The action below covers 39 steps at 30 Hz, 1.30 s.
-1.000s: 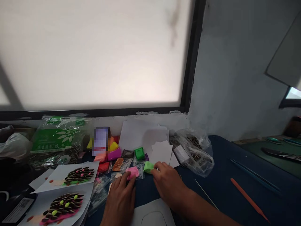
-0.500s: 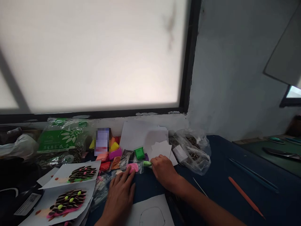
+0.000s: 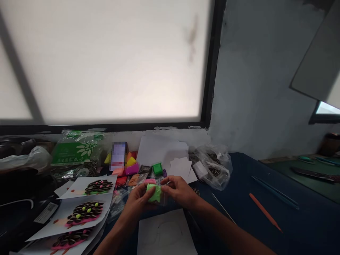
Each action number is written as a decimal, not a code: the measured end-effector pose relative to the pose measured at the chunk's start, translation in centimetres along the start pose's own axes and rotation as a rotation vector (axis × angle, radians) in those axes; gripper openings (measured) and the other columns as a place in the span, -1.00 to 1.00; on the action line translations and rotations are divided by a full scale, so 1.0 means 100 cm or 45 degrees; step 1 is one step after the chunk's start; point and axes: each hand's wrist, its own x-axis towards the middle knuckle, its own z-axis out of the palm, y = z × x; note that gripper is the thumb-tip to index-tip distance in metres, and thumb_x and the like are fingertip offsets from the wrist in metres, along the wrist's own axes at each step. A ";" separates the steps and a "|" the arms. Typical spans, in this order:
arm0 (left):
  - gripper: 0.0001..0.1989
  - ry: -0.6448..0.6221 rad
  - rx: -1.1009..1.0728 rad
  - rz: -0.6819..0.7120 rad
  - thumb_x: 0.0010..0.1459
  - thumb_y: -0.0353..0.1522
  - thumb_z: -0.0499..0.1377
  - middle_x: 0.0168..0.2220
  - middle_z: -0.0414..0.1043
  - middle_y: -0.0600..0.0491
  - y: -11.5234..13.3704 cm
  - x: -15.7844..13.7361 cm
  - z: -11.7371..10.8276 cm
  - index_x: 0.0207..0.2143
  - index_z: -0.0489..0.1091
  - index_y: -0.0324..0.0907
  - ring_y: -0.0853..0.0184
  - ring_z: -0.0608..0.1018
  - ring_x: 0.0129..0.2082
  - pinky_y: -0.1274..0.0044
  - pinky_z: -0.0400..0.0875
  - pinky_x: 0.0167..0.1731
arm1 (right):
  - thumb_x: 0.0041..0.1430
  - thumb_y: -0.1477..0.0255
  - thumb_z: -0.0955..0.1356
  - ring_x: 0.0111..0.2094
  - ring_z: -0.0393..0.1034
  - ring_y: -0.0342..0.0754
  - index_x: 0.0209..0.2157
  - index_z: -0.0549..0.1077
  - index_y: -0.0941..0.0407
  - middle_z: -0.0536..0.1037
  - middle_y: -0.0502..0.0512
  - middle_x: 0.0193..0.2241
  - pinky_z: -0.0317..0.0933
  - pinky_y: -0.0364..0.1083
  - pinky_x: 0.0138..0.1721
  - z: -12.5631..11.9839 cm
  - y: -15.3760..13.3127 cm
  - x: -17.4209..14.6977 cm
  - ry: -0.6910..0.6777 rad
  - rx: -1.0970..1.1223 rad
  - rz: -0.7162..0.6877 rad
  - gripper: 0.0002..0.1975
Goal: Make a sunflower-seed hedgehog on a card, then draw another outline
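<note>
Above the table's near part, a packet of light green modelling clay in a clear bag is held up. My left hand grips its left side, with the thumb across the front. At the bag's right edge my right hand has its thumb and fingertips pinched on the clear plastic. Below both hands lies a white sheet with a faint pencil outline. Just behind the packet are pink clay and a darker green clay packet.
To the left lie overlapping cards with seed-and-clay hedgehog pictures. Behind them stands a green seed bag. A clear bag of seeds sits back right. An orange tool, blue tweezers and a thin metal rod lie rightward.
The light green packet has been lifted off the table and drawn nearer. My left hand has left the pink clay area and now grips the packet; my right hand stays at its right side.
</note>
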 end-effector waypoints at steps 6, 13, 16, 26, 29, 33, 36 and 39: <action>-0.52 0.117 -0.284 -0.032 -0.20 -0.15 0.44 -0.39 0.57 0.02 -0.022 0.006 -0.010 -0.26 0.48 -0.23 0.31 0.60 -0.42 0.56 0.54 -0.44 | 0.07 0.52 0.27 -0.51 0.37 -0.17 -0.32 0.46 0.21 0.51 0.04 -0.46 0.12 -0.26 -0.60 0.007 0.008 -0.004 -0.037 0.167 0.078 -0.84; -0.51 -0.016 -0.237 -0.042 -0.14 -0.14 0.42 -0.33 0.58 -0.03 -0.019 0.004 -0.009 -0.22 0.44 -0.24 0.23 0.63 -0.36 0.53 0.55 -0.42 | 0.02 0.57 0.27 -0.57 0.27 -0.22 -0.51 0.43 0.19 0.45 -0.03 -0.58 0.17 -0.24 -0.51 0.012 0.008 -0.005 -0.012 0.173 0.010 -0.88; -0.48 -0.003 -0.186 0.002 -0.16 -0.14 0.42 -0.37 0.57 0.02 -0.017 0.001 -0.006 -0.19 0.43 -0.23 0.28 0.62 -0.41 0.56 0.53 -0.48 | 0.03 0.56 0.27 -0.58 0.25 -0.22 -0.52 0.40 0.17 0.40 -0.06 -0.62 0.14 -0.24 -0.53 0.013 0.010 -0.004 0.014 0.145 -0.020 -0.88; -0.45 -0.028 -0.171 -0.045 -0.27 -0.11 0.46 -0.40 0.54 0.07 -0.005 -0.008 0.001 -0.26 0.40 -0.20 0.35 0.59 -0.53 0.61 0.50 -0.58 | 0.03 0.56 0.30 -0.56 0.21 -0.19 -0.57 0.38 0.16 0.38 -0.06 -0.62 0.05 -0.20 -0.51 0.007 0.004 -0.007 0.175 -0.167 -0.092 -0.87; -0.48 -0.076 -0.208 -0.053 -0.24 -0.15 0.46 -0.40 0.54 0.08 -0.004 -0.007 -0.001 -0.26 0.41 -0.19 0.34 0.59 -0.53 0.59 0.51 -0.56 | 0.01 0.57 0.29 -0.59 0.19 -0.19 -0.60 0.37 0.15 0.38 -0.05 -0.65 0.02 -0.19 -0.52 0.006 0.003 -0.006 0.221 -0.249 -0.096 -0.84; -0.55 -0.160 -0.266 -0.046 -0.19 -0.22 0.46 -0.37 0.55 0.05 -0.003 -0.006 -0.006 -0.26 0.44 -0.21 0.34 0.59 -0.48 0.56 0.53 -0.46 | 0.01 0.57 0.31 -0.57 0.23 -0.18 -0.53 0.38 0.15 0.41 -0.05 -0.62 0.05 -0.20 -0.51 0.008 0.006 -0.007 0.283 -0.272 -0.111 -0.91; -0.58 -0.123 -0.293 -0.048 -0.18 -0.25 0.46 -0.37 0.55 0.05 -0.004 -0.006 -0.008 -0.27 0.45 -0.22 0.35 0.59 -0.47 0.57 0.53 -0.43 | -0.06 0.61 0.34 -0.54 0.25 -0.17 -0.51 0.39 0.15 0.41 -0.07 -0.61 0.08 -0.21 -0.50 0.009 0.007 -0.009 0.301 -0.260 -0.143 -0.91; -0.56 -0.052 -0.293 -0.051 -0.23 -0.28 0.48 -0.40 0.55 0.05 -0.005 -0.005 -0.007 -0.29 0.45 -0.23 0.33 0.60 -0.48 0.55 0.53 -0.45 | -0.05 0.63 0.33 -0.49 0.31 -0.15 -0.50 0.46 0.14 0.46 -0.04 -0.56 0.16 -0.20 -0.43 0.012 0.007 -0.011 0.279 -0.224 -0.183 -0.88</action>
